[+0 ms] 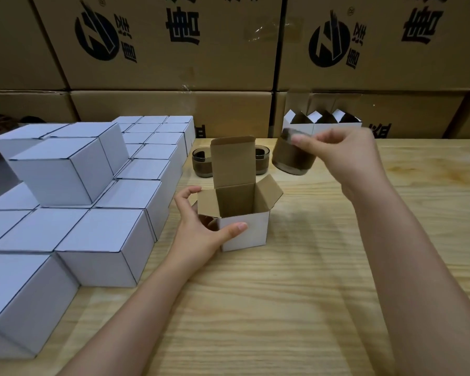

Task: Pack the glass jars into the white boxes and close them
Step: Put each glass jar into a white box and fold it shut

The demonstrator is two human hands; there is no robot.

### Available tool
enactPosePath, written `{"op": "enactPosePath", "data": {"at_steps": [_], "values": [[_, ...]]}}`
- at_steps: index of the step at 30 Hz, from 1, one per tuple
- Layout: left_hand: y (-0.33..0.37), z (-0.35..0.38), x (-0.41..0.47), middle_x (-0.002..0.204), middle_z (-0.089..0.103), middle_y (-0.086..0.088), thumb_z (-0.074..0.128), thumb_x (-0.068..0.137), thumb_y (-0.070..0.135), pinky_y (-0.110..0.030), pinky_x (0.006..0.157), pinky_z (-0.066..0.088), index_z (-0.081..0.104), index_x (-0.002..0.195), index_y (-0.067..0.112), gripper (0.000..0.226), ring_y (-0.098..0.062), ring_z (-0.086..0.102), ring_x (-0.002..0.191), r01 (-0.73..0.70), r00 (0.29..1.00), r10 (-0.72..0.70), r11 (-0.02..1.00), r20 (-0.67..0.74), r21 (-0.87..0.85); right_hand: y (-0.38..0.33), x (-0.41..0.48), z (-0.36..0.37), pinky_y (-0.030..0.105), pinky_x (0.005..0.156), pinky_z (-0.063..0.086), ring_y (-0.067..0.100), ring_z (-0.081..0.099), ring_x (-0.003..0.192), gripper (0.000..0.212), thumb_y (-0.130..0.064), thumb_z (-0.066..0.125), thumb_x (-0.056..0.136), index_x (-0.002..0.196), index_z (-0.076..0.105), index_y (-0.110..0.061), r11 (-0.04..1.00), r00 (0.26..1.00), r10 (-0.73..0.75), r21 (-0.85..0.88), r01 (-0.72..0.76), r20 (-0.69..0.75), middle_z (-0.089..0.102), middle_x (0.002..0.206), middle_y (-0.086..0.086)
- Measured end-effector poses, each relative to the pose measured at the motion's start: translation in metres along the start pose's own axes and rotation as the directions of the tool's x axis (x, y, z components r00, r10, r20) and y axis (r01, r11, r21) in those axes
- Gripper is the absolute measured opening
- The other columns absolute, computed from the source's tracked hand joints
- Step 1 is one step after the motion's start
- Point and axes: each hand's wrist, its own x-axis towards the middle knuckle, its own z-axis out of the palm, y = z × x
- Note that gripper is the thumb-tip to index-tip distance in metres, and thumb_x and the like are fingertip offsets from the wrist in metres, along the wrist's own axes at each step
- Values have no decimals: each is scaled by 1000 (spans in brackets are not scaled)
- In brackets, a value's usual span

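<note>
An open white box (pixel 246 229) with a brown inside stands in the middle of the wooden table, its lid flap upright. My left hand (pixel 201 229) grips the box's left front corner, thumb across the front wall. My right hand (pixel 345 156) holds a dark glass jar (pixel 292 156) by its rim, tilted, in the air up and to the right of the box. Two more jars stand behind the box: one at the left (pixel 201 162), one at the right (pixel 262 160), partly hidden by the lid flap.
Several closed white boxes (pixel 92 213) are stacked in rows on the left of the table (pixel 282 308). A few open white boxes (pixel 320 122) stand at the back right. Large brown cartons (pixel 174 50) form a wall behind.
</note>
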Motion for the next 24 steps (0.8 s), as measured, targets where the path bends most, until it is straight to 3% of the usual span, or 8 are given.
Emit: {"op": "enactPosePath", "data": {"at_steps": [2,6,10,12,14,17,24], "values": [[0,0,0,100,41,26,86,66,16,10,64,32,25,121,27,83,37,42,83,-11,1000,11,1000,-8,4,-18,-9,2,16,63,38,-9,57,65,30,-43,81,68,55,61,-24,997,995,-82,4,82,50,62,61,-13],[1,0,0,99,44,25,87,66,18,8,64,35,24,122,29,85,34,46,82,0,1000,0,1000,7,-18,-36,-27,22,16,60,45,3,63,71,32,-44,80,68,58,63,-19,992,961,-100,-48,116,258,64,58,-14],[-1,-1,2,100,53,20,88,64,20,1,65,42,24,117,38,85,20,58,82,40,999,-39,998,20,-51,-30,-37,49,25,62,51,4,59,75,34,-53,77,67,63,67,-22,941,938,-53,-297,163,344,64,68,-10],[-1,-1,2,99,53,20,88,62,22,1,64,42,25,114,41,83,20,58,82,41,999,-40,998,12,-49,-24,-39,60,33,72,52,9,58,86,34,-57,75,69,64,67,-24,898,930,-45,-393,198,366,63,73,-9],[-1,-1,2,99,51,21,88,63,21,2,64,40,25,113,40,82,25,54,83,27,1000,-27,999,-2,-35,-20,-40,67,37,84,41,15,50,105,36,-62,71,70,62,64,-27,835,919,-25,-497,236,394,60,78,-11],[-2,0,3,99,50,21,87,64,19,2,65,41,28,108,40,77,25,53,83,28,1000,-28,999,-2,-43,-18,-42,70,35,79,20,17,32,113,40,-66,69,69,57,61,-29,793,915,10,-560,238,404,54,76,-13],[-1,2,2,98,49,20,87,65,16,0,64,41,28,106,39,76,25,53,82,7,1000,-8,999,-11,-42,-11,-43,71,37,78,18,16,23,102,41,-66,65,73,65,68,-26,696,866,101,-657,290,490,55,76,-7]]}}
